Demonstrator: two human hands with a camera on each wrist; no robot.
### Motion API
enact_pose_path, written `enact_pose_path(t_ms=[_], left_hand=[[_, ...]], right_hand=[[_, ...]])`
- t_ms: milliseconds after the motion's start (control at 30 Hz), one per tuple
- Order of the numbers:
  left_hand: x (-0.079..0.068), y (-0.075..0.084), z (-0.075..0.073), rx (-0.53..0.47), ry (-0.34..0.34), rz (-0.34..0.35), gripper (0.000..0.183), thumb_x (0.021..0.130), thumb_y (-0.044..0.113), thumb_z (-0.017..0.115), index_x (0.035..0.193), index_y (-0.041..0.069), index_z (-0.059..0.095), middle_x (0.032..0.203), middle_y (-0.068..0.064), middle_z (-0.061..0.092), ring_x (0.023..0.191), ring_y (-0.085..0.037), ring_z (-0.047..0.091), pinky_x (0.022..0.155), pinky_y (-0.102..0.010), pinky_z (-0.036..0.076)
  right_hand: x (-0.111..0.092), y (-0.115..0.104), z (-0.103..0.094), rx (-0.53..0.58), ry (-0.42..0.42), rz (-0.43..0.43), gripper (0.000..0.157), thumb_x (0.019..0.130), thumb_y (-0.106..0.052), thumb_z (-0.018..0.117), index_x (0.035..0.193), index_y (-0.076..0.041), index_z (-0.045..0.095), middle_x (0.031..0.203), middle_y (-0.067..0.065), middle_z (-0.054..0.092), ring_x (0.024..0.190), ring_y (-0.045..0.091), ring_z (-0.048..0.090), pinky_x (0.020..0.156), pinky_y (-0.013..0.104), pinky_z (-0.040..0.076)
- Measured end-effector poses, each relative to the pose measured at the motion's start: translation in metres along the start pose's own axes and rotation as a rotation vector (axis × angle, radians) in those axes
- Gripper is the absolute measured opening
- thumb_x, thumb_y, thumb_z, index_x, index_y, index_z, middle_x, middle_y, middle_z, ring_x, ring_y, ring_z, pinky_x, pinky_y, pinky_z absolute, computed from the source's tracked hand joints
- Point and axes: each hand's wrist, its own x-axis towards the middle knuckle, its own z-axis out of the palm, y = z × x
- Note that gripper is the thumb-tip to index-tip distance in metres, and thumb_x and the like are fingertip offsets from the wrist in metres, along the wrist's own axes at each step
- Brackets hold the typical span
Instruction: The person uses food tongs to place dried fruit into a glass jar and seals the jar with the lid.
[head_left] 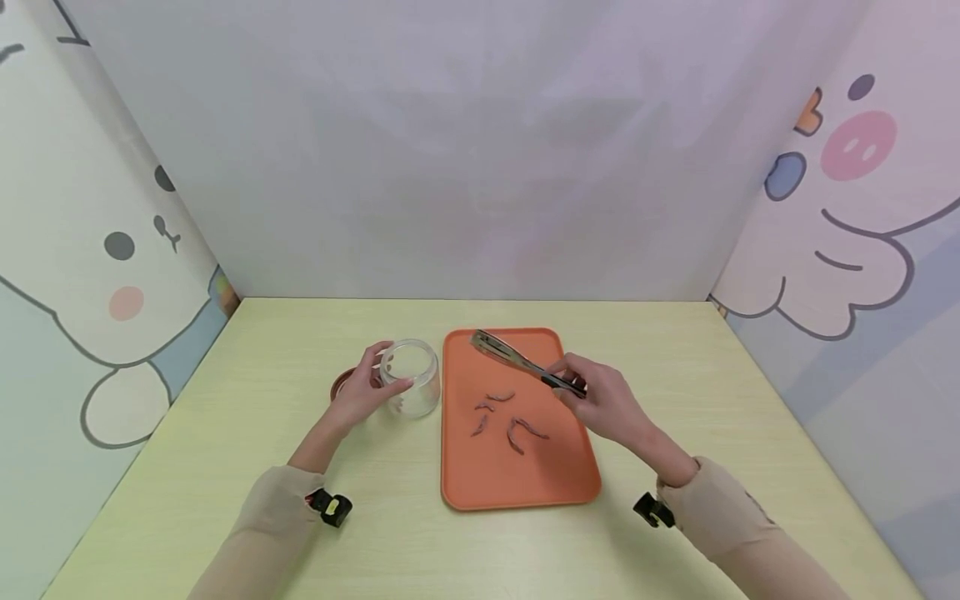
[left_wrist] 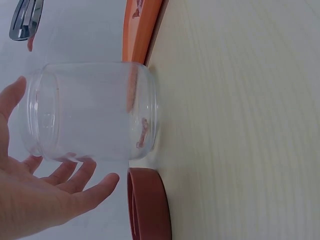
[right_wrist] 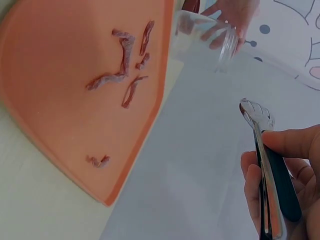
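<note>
Head view: fingers of the right hand (head_left: 606,400) pinch slotted metal tongs (head_left: 517,359) above the orange tray (head_left: 491,485); those of the left hand (head_left: 363,398) curve round the clear, cylindrical jar (head_left: 417,398), left of it. A reddish strip (left_wrist: 30,43), apparently at the tongs' tip, could drop if the pinch slackens; a knock could tip the smooth jar. Thin, crooked, wrinkled strips (head_left: 501,397) lie on the tray.

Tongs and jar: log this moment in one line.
left hand: around jar | right hand: holds tongs | tongs: raised off tray | strips: on tray
</note>
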Motion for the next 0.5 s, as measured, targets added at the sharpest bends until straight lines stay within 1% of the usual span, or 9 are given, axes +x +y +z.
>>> enact_pose_path(t_ms=[133, 300, 500], left_hand=[[0.000, 0.001, 0.000, -0.001, -0.002, 0.006, 0.081, 0.076, 0.039, 0.067, 0.137, 0.017, 0.018, 0.136, -0.019, 0.026, 0.115, -0.034, 0.038, 0.085, -0.044, 0.037], [0.000, 0.001, 0.000, 0.000, -0.001, 0.006, 0.081, 0.076, 0.039, 0.067, 0.137, 0.017, 0.019, 0.136, -0.019, 0.027, 0.114, -0.033, 0.039, 0.084, -0.044, 0.038], [0.001, -0.002, 0.000, -0.004, 0.001, -0.002, 0.082, 0.076, 0.039, 0.067, 0.137, 0.017, 0.018, 0.136, -0.019, 0.026, 0.116, -0.035, 0.037, 0.085, -0.045, 0.037]], right_hand=[[0.003, -0.005, 0.005, 0.017, 0.000, -0.023, 0.024, 0.076, 0.001, 0.066, 0.094, -0.013, 0.059, 0.068, -0.009, 0.051, 0.053, 0.005, 0.044, 0.043, 0.023, 0.034], [0.009, -0.010, 0.014, 0.035, -0.001, -0.055, 0.023, 0.077, 0.000, 0.066, 0.095, -0.013, 0.059, 0.068, -0.009, 0.051, 0.052, 0.006, 0.042, 0.044, 0.024, 0.034], [0.016, -0.017, 0.026, 0.073, -0.003, -0.077, 0.024, 0.077, 0.001, 0.065, 0.096, -0.013, 0.059, 0.067, -0.009, 0.051, 0.050, 0.006, 0.041, 0.044, 0.024, 0.034]])
